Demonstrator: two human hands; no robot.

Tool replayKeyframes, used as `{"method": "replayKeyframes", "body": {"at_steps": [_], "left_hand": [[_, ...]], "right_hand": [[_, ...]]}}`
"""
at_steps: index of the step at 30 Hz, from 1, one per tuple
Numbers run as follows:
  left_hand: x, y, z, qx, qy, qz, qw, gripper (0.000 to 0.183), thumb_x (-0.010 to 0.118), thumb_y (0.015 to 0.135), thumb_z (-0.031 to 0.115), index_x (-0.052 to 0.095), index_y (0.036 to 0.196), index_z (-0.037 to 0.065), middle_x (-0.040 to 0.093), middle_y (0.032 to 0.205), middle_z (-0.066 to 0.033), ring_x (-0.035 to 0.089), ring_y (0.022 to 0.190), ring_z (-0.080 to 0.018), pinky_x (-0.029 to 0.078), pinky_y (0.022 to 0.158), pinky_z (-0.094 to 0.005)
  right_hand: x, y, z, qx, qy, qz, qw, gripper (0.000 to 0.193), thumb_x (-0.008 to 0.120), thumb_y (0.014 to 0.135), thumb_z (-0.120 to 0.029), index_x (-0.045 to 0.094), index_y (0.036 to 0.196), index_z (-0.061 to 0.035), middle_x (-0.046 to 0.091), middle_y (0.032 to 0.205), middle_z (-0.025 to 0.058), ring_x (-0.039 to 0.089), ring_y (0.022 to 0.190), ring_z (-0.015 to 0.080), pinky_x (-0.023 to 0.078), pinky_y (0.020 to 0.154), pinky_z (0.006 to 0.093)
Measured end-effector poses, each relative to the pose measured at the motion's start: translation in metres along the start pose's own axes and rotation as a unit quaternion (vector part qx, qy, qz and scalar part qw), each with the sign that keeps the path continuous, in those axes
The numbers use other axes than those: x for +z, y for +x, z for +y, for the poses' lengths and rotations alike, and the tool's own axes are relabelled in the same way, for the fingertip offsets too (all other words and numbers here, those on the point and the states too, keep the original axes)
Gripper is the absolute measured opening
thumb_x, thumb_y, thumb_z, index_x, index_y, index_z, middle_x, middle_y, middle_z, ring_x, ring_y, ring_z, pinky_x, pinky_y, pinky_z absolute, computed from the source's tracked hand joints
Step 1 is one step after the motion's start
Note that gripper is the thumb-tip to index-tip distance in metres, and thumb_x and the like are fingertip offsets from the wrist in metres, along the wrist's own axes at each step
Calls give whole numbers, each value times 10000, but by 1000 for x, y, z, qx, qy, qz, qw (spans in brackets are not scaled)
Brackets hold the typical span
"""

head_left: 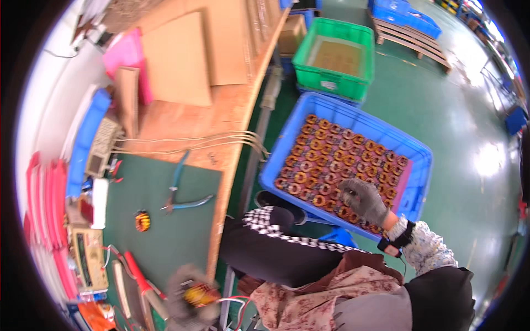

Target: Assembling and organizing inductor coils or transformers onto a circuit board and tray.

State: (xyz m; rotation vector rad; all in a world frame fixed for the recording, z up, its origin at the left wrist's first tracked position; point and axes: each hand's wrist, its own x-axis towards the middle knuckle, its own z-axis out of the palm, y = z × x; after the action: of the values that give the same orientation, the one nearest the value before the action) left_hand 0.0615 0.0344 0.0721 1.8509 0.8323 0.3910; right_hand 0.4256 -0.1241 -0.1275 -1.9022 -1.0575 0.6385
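Observation:
My left hand, in a grey glove and blurred, is closed around a copper-wound ring coil at the table's near edge. White and red wires run beside that coil. To the right, my gloved right hand reaches over a blue crate filled with rows of similar ring coils. Its fingers are curled down among the coils, and whatever they grip is hidden. Another ring coil lies alone on the dark green mat, left of blue-handled pliers.
Cardboard sheets stand on the wooden table. Cables cross it to a meter-like box. Red-handled tools lie near my left hand. Behind the blue crate stands a green crate; farther off is a wooden pallet.

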Motion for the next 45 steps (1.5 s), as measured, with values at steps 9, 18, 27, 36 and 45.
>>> {"method": "replayKeyframes", "body": {"at_steps": [9, 18, 27, 36, 45], "left_hand": [[100, 82, 5, 239, 270, -143, 922, 623, 665, 765, 251, 430, 1322, 100, 475, 1275, -126, 490, 1104, -318, 370, 952, -405], [-49, 88, -16, 43, 195, 139, 970, 623, 610, 845, 279, 357, 1359, 33, 458, 1295, -104, 484, 1079, -206, 384, 938, -346], [-190, 111, -212, -16, 460, 222, 860, 488, 592, 837, 91, 428, 1294, 52, 472, 1259, -143, 512, 1070, -234, 420, 906, -333], [-205, 99, -214, -74, 410, 186, 890, 367, 589, 841, 70, 494, 1194, 39, 515, 1115, -100, 521, 947, -214, 433, 855, -304], [-117, 47, -103, -71, 59, 195, 976, 444, 485, 929, 327, 434, 1279, 59, 525, 1027, -53, 504, 760, -108, 440, 615, -234]], "right_hand": [[56, -15, -130, -3, 609, -265, 747, 503, 558, 879, -405, 440, 1215, -50, 436, 1224, 93, 440, 1142, 210, 357, 971, 353], [-15, -23, 47, 170, 205, -59, 962, 328, 530, 911, -320, 537, 1084, -42, 576, 859, 56, 547, 757, 154, 467, 689, 302], [-44, -99, 241, 368, -387, -218, 817, 317, 648, 729, -273, 644, 967, -65, 666, 860, 137, 653, 829, 316, 511, 639, 393], [-13, -117, 302, 448, -307, -229, 808, 412, 669, 768, -190, 585, 1149, -56, 636, 1084, 102, 627, 941, 194, 513, 762, 327], [-24, -129, 302, 380, -350, -229, 825, 401, 680, 679, -139, 616, 1074, -106, 633, 977, 203, 612, 964, 315, 494, 794, 390]]}}
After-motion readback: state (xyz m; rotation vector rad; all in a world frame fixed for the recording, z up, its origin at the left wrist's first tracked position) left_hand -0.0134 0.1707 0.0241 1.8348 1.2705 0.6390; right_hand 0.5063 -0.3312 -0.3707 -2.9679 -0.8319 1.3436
